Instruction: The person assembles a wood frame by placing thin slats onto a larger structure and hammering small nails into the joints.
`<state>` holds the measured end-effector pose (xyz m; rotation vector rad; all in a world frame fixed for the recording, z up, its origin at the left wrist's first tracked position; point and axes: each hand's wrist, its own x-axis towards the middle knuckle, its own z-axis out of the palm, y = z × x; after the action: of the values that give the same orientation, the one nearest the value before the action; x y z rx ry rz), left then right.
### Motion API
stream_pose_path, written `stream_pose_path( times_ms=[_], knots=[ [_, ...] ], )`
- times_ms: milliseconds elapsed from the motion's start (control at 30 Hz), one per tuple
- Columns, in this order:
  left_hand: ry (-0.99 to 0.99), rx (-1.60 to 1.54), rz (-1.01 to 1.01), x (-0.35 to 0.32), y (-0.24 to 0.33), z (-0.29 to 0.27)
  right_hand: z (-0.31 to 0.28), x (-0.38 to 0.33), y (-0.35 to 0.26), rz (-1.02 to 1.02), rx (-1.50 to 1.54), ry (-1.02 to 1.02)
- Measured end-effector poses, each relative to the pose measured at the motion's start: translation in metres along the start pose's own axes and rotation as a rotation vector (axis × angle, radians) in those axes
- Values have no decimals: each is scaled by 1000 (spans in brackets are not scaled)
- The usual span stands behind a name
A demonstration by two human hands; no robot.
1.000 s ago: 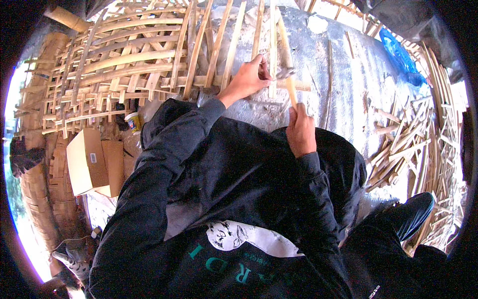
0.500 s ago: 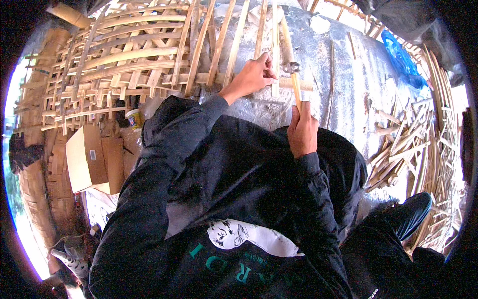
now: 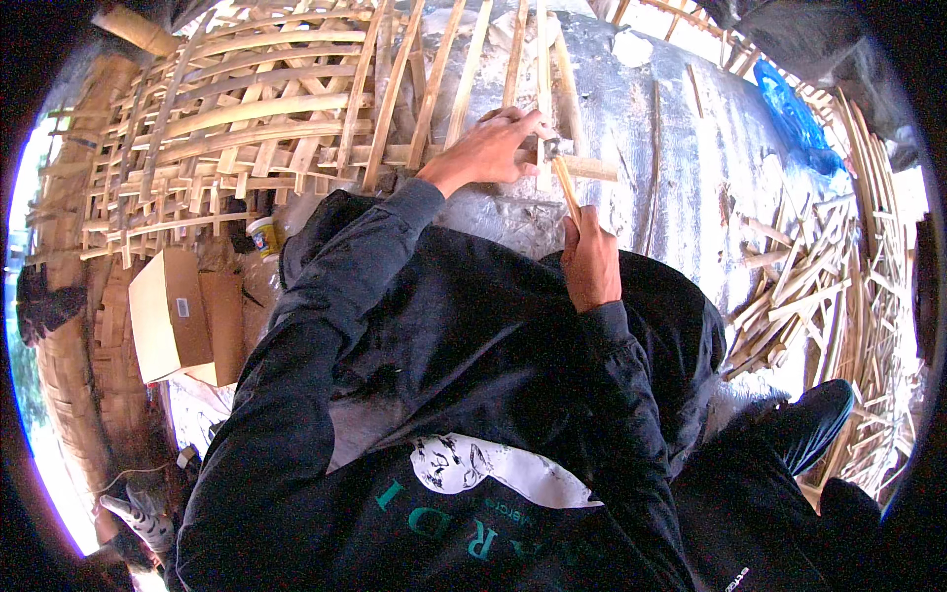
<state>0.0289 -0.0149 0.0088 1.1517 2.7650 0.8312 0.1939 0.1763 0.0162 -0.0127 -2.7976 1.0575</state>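
Observation:
My right hand (image 3: 592, 261) is closed around the wooden handle of a hammer (image 3: 566, 187). The small metal hammer head rests at or just over the spot where a narrow upright bamboo strip (image 3: 544, 79) crosses a horizontal bamboo crosspiece (image 3: 592, 168). Close by on the left, my left hand (image 3: 488, 150) reaches over the crosspiece, palm down. Its thumb and forefinger are apart beside the strip, near the hammer head. Whether a nail sits under the hammer head is too small to tell.
A woven bamboo lattice (image 3: 247, 109) spreads to the left, above an opened cardboard box (image 3: 170, 316) and a small yellow tub (image 3: 263, 237). Grey sheeting (image 3: 691, 128) lies beneath the work. Loose bamboo sticks (image 3: 804, 296) and a blue plastic bag (image 3: 789, 109) are at the right.
The hammer has swung left and its head has come down onto the strip's crossing. My left hand has shifted slightly left, its thumb and forefinger parting from a pinch.

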Motion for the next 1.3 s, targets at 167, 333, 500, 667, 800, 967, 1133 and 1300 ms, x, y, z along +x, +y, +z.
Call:
stream_pose_path(
  times_ms=[167, 333, 500, 667, 800, 967, 1133, 1300],
  knots=[
    [6, 20, 11, -11, -10, 10, -9, 2, -17, -60, 91, 119],
    [-57, 41, -76, -16, -12, 14, -2, 0, -1, 4, -21, -19],
    [22, 72, -70, -24, 2, 8, -16, 10, -26, -41, 44, 98],
    [48, 84, -38, -19, -5, 16, -11, 22, -18, -58, -103, -6],
    [18, 19, -127, -19, 0, 10, -17, 29, -23, -136, -172, -20],
    [99, -7, -34, -11, -3, 16, -36, 45, -33, -46, -256, -23],
    [138, -81, -12, -18, -18, 28, -40, 58, -17, -252, -379, -74],
    [56, -127, -88, -16, -2, 11, -38, 55, -27, -39, -291, -63]
  ],
)
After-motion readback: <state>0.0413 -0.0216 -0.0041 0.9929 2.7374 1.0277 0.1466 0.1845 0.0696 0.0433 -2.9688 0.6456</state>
